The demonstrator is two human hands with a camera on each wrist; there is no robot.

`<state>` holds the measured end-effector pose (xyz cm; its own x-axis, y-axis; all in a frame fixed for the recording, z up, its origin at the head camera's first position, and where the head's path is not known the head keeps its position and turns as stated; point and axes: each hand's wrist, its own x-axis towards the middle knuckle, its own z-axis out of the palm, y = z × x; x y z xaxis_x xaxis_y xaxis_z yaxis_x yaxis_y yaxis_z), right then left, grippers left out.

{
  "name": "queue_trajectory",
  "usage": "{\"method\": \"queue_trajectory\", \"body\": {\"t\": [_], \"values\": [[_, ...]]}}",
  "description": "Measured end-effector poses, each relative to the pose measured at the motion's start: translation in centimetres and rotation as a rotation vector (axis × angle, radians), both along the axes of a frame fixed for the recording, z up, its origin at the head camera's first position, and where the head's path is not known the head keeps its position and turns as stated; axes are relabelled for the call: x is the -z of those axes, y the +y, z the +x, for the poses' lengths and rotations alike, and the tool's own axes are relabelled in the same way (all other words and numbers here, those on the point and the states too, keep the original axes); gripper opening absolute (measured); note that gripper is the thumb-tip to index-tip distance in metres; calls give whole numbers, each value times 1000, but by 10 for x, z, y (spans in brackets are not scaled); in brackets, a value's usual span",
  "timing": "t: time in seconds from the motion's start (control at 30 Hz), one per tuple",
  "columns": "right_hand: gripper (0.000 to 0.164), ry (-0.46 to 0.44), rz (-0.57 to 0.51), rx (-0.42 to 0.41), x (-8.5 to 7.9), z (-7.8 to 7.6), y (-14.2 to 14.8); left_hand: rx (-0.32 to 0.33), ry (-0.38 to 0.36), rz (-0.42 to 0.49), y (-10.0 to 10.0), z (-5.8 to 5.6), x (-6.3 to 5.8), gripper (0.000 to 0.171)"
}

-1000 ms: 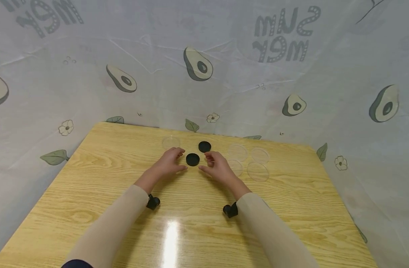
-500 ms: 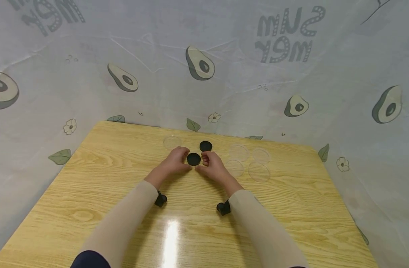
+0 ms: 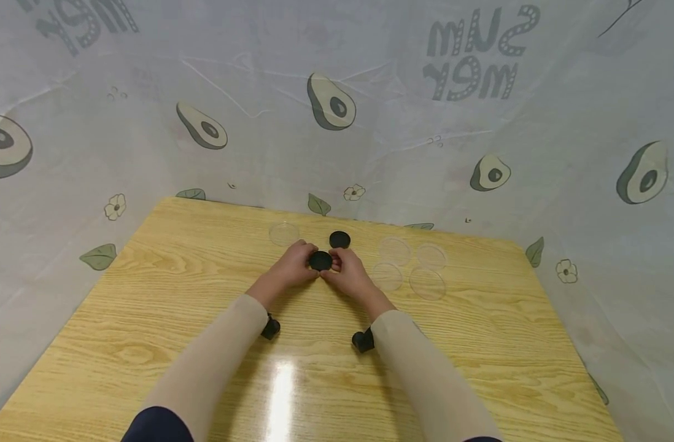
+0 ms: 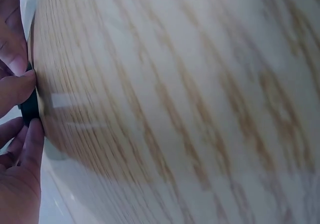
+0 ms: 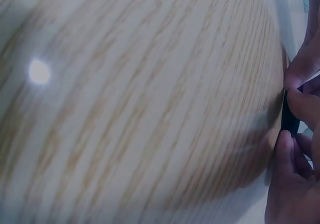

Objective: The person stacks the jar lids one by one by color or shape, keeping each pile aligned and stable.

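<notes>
A black round shallow disc (image 3: 320,261) sits between my two hands toward the back of the wooden table, and whether it is raised off the surface I cannot tell. On its left side my left hand (image 3: 294,265) holds the rim with thumb and fingers. My right hand (image 3: 349,273) grips the opposite side, its thumb at the near rim. The disc's dark edge (image 4: 31,108) shows between fingertips at the left border of the left wrist view. In the right wrist view the same edge (image 5: 289,118) appears between fingers at the far right.
Just behind lies a second black disc (image 3: 339,239). One clear round disc (image 3: 284,234) is at the back left; several more, such as this clear disc (image 3: 427,283), lie right of my right hand. A patterned curtain (image 3: 248,159) hangs behind the table (image 3: 166,294).
Both hands have moved inward from either side of the near black disc and now hold its rim. The other discs have stayed in place.
</notes>
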<state>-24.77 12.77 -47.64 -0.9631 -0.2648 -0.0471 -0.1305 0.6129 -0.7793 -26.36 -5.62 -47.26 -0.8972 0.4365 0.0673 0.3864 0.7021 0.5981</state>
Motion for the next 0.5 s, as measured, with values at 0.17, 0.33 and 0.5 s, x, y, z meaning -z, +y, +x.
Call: {"method": "queue_trajectory", "body": {"t": [0.17, 0.33, 0.5], "values": [[50, 26, 58, -13, 0, -1, -1, -18, -14, 4, 1, 1, -2, 49], [48, 44, 94, -27, 0, -2, -1, -32, -41, -5, 1, 2, -2, 48], [47, 53, 97, -28, -1, -1, -1, -35, -42, -4, 2, 1, -1, 48]]}}
